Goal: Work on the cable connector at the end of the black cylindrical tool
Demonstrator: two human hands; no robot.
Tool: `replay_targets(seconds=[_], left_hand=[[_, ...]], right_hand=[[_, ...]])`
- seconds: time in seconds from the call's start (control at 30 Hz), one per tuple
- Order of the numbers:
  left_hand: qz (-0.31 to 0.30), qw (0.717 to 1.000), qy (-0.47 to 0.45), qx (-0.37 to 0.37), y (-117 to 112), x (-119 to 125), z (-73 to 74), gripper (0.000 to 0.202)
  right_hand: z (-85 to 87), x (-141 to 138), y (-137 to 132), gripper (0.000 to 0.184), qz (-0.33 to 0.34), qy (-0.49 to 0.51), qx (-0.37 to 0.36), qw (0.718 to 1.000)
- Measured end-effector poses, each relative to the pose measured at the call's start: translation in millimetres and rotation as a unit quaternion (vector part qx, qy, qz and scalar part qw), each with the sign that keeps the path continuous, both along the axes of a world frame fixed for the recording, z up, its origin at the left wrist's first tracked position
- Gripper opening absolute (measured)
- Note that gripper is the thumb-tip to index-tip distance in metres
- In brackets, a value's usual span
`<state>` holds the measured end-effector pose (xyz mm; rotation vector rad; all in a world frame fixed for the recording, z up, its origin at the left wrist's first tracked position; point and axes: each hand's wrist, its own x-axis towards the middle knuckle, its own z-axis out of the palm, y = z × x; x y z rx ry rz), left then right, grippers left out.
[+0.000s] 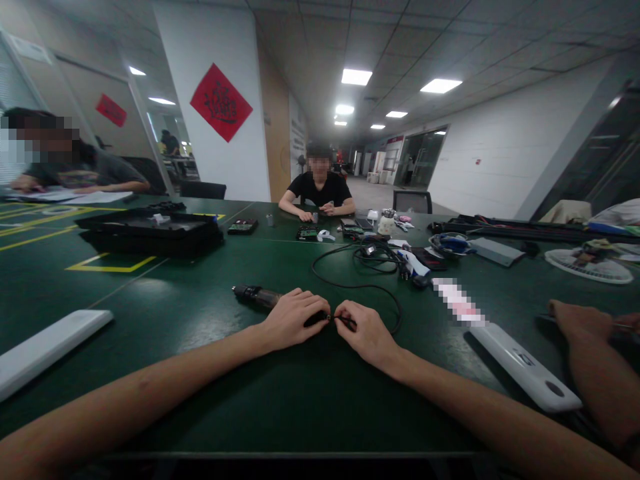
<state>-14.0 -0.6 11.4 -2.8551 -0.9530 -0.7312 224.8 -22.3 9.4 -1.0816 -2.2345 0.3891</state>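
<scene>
My left hand (294, 319) is closed round the rear end of a dark cylindrical electric screwdriver (256, 297) that lies on the green table (200, 333), its tip pointing left. My right hand (367, 331) pinches the plug end of a thin black cable (373, 288) right at the tool's rear end, next to my left fingers. The cable loops away across the table toward a tangle of black wires (377, 257). Whether the plug is seated in the tool is hidden by my fingers.
A white flat bar (523, 367) lies to the right, another white bar (45, 347) at the left. A black tray (150, 230) sits at the back left. A person in black (320, 190) sits opposite among small parts. Another person's hand (580, 320) rests at the right edge.
</scene>
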Motion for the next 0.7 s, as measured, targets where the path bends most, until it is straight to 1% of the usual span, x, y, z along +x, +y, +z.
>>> replay_targets(seconds=[0.13,0.2,0.27,0.33,0.5,0.57,0.63,0.7], left_hand=[[-0.016,1.0,0.007,0.002,1.3,-0.5,-1.5,0.017],[0.0,1.0,0.003,-0.002,3.2,0.1,-3.5,0.016],[0.023,1.0,0.001,-0.003,4.4,1.2,-4.6,0.018],[0.03,1.0,0.004,-0.004,4.0,1.7,-4.1,0.02],[-0.017,1.0,0.015,0.003,2.3,0.3,-1.7,0.02],[0.0,1.0,0.009,0.006,3.4,0.3,-2.6,0.017],[0.021,1.0,0.003,0.007,4.2,0.6,-3.6,0.02],[0.015,1.0,0.004,0.008,4.0,0.5,-3.7,0.022]], right_hand=[[-1.2,0.1,1.0,0.01,0.0,-0.002,0.005,1.0],[-1.1,0.4,1.0,0.009,0.003,-0.004,0.005,1.0],[-0.6,0.7,0.9,0.009,0.004,-0.005,0.004,1.0],[0.0,1.2,0.5,0.009,0.002,-0.005,0.003,1.0],[1.9,1.9,-0.8,0.009,0.001,-0.005,0.003,1.0],[2.3,1.7,-1.2,0.008,0.001,-0.006,0.005,1.0],[2.5,1.3,-1.5,0.009,-0.003,-0.004,0.006,1.0],[2.5,1.2,-1.8,0.01,-0.004,0.0,0.003,1.0]])
